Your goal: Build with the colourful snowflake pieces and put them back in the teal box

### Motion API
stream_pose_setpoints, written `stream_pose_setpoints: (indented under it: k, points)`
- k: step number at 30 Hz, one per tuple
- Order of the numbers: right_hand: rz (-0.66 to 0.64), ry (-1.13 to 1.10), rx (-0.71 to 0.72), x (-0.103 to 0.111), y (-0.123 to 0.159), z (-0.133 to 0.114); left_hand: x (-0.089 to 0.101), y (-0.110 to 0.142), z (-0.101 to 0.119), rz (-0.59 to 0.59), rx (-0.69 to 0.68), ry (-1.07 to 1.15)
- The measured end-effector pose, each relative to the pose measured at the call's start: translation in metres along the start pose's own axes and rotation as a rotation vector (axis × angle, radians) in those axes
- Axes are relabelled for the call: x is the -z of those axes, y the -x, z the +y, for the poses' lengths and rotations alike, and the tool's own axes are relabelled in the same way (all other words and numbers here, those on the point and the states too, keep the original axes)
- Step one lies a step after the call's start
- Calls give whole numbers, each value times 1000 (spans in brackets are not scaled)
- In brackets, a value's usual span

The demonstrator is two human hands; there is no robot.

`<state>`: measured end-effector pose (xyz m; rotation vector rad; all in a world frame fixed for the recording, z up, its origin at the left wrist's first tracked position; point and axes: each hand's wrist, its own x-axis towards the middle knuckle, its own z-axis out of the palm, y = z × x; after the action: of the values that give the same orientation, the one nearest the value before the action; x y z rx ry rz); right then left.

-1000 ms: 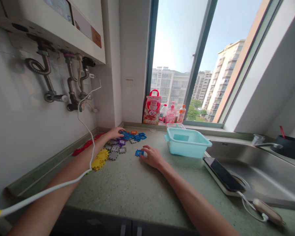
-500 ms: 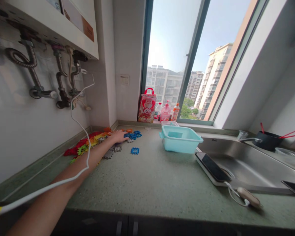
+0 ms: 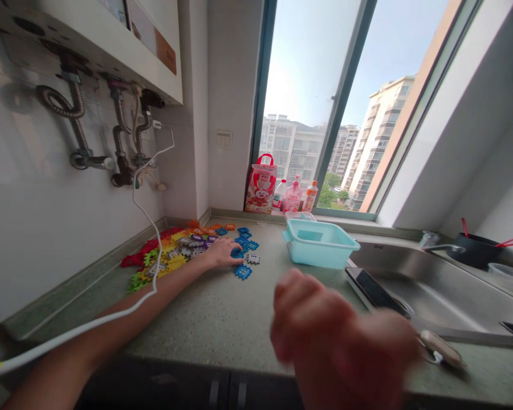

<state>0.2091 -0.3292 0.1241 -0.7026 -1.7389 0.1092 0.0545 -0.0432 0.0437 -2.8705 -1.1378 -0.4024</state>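
My left hand [image 3: 220, 254] reaches over the counter, thumb and fingers apart, touching blue interlocking plastic pieces [image 3: 250, 245]. Just in front of its thumb lies one more blue interlocking piece [image 3: 243, 272], and a grey interlocking piece [image 3: 253, 259] sits to its right. Behind and left of this hand spreads a pile of interlocking pieces [image 3: 177, 263] in red, yellow, green, orange, purple and grey. My right hand [image 3: 337, 336] is raised close to the camera at the lower right, smeared by motion, so its fingers are unclear.
A light blue plastic basket [image 3: 322, 253] stands by the sink [image 3: 431, 285]. A phone [image 3: 374, 290] lies on the sink's edge. A white cable [image 3: 111, 316] crosses over my left forearm. Bottles [image 3: 293, 196] and a red bag [image 3: 261, 191] stand by the window.
My left hand has moved right and nearer, with blue pieces shifting around it. The grey piece now lies apart at the right. My right hand has come into view.
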Motion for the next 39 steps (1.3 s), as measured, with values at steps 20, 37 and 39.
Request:
stream_pose_setpoints:
  k: [20,37,39]
  points:
    - [-757,460,-157,-7,3,173,17,39,-10,56,-248,148]
    - [-323,474,-113,-10,5,255,13,43,22,-22,-477,278]
    - [-368,491,-117,-19,4,262,14,44,24,-30,-476,274]
